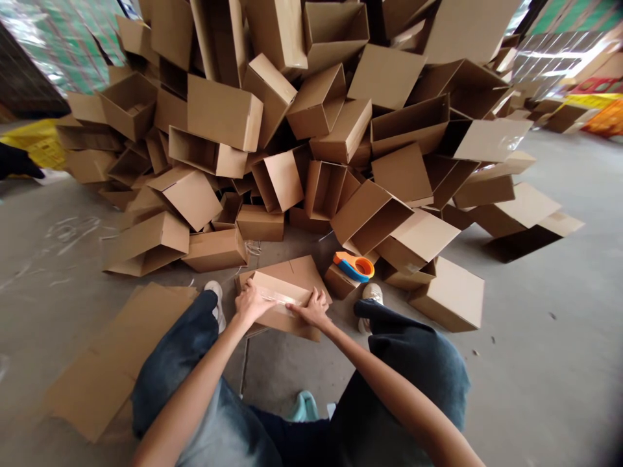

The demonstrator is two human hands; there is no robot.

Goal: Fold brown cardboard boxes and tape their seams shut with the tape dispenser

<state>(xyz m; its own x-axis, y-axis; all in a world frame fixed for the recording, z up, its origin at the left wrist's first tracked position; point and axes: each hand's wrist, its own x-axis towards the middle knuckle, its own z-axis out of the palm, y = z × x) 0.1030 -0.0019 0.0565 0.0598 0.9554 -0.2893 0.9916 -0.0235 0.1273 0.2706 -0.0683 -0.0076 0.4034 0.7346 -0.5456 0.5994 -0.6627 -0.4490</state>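
At the left, toward 8 o'clock from the brown cardboard box with folded flaps [283, 283], flat brown cardboard sheets [121, 350] lie on the smooth grey floor [530, 363]. Next, at 9 o'clock, comes the pale left shoe [217, 305] beneath a blue denim leg [178, 363].

The left hand [253, 302] spans the left end of the box, fingers curled over its upper side and thumb stretched inward, holding cardboard between them. In the middle, between the knees, sits the box itself, with a glossy strip of clear tape [277, 298] along its face; more brown cardboard shows around it, and which pieces are joined I cannot tell. From 10 round to 2 o'clock rises a jumbled heap of brown open-ended cardboard boxes [224, 113].

The right hand [312, 309] mirrors the other, fingers bent over the right end, thumb laid by the tape; whether either thumb presses hard does not show. Just past 2 o'clock, an orange-and-blue ring-shaped tape dispenser [348, 267] rests on a small brown carton [337, 284].

The step in hand looks like smoothing tape over a seam; the next move calls for flaps held flush and even thumb pressure outward.
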